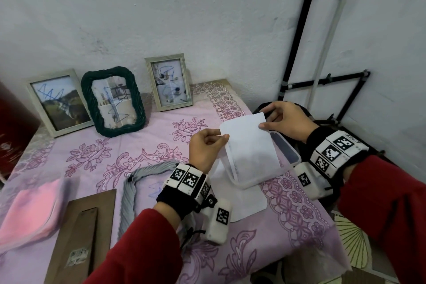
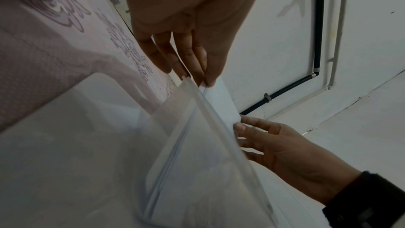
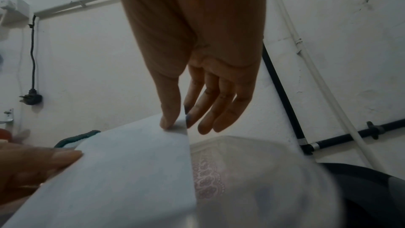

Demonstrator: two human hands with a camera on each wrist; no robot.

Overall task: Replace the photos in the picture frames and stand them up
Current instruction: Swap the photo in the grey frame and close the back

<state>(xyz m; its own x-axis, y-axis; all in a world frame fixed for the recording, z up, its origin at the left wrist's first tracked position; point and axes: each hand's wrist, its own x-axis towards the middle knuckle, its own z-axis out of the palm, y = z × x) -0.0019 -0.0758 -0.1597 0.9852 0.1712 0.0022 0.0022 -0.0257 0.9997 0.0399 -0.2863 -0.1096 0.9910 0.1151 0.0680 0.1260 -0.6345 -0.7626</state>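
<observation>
Over the clear tub (image 1: 287,145) at the table's (image 1: 143,145) right edge, a thin stack of white photo sheets (image 1: 250,147) is up in both hands, blank backs to the head camera. The left hand (image 1: 204,147) pinches the stack's left edge between thumb and curled fingers; the right hand (image 1: 284,122) nips the far right corner, thumb on top, fingers behind. From the left wrist you can see several loose edges fanning apart at the pinch, so it's more than one sheet.

These look light, flexible, glossy and slippery; I'd judge they'll slide against each other and crease if squeezed mid-face. Edges and corners are the place to hold, thumb sliding the top one off.

Both wrists are raised clear of the table, palms turned toward each other, forearms coming in from the near side. The grey frame (image 1: 138,182) lies flat and open by the left forearm, its backing board (image 1: 78,235) beside it. Three frames stand against the wall: the white (image 1: 57,101), the green (image 1: 114,100), the small one (image 1: 168,80).
</observation>
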